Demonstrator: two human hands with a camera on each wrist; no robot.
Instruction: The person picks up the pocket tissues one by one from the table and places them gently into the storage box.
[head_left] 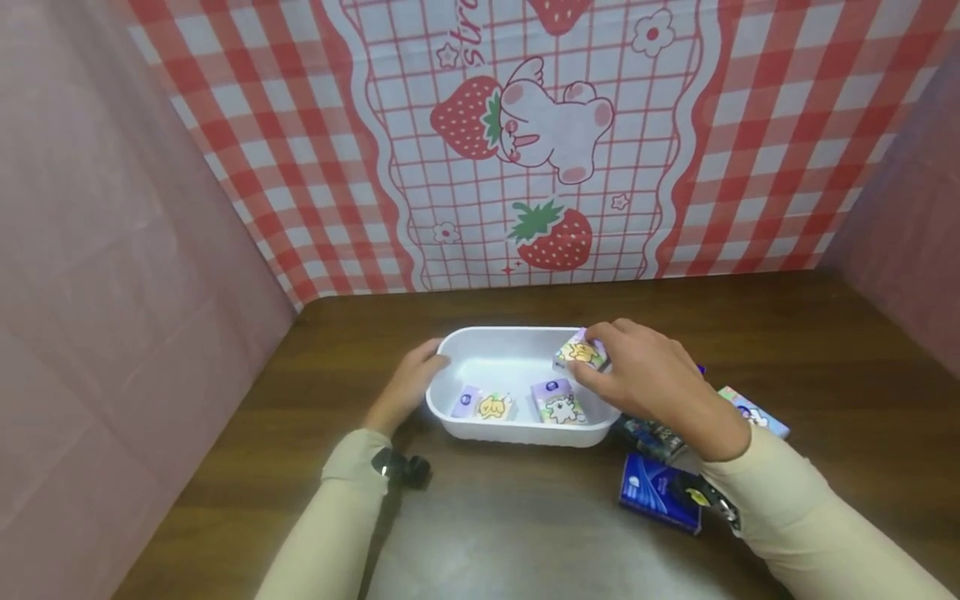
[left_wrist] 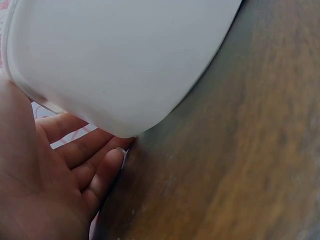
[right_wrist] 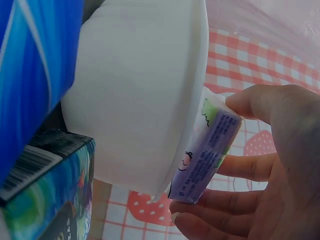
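A white oblong plastic tub (head_left: 480, 430) stands on the table. My left hand (head_left: 408, 379) grips its left end, thumb over the rim and fingers against the outside. In the left wrist view the left hand (left_wrist: 55, 165) shows its fingers bent beside the tub wall. My right hand (head_left: 648, 367) pinches a small purple-and-white tissue pack (head_left: 579, 353) with a yellow cartoon figure, over the tub's right end. The right wrist view shows that tissue pack (right_wrist: 207, 155) between thumb and fingers, at the rim. Inside lie two similar packs, one yellow-figured (head_left: 491, 406), one white-figured (head_left: 558, 404).
Right of the tub, partly under my right forearm, several packs lie close together: a dark blue one (head_left: 648, 492), a dark multicoloured one (right_wrist: 50, 175) and a light blue one (head_left: 757, 412). A red-checked strawberry cloth (head_left: 555, 150) hangs behind the wooden table (head_left: 322, 500).
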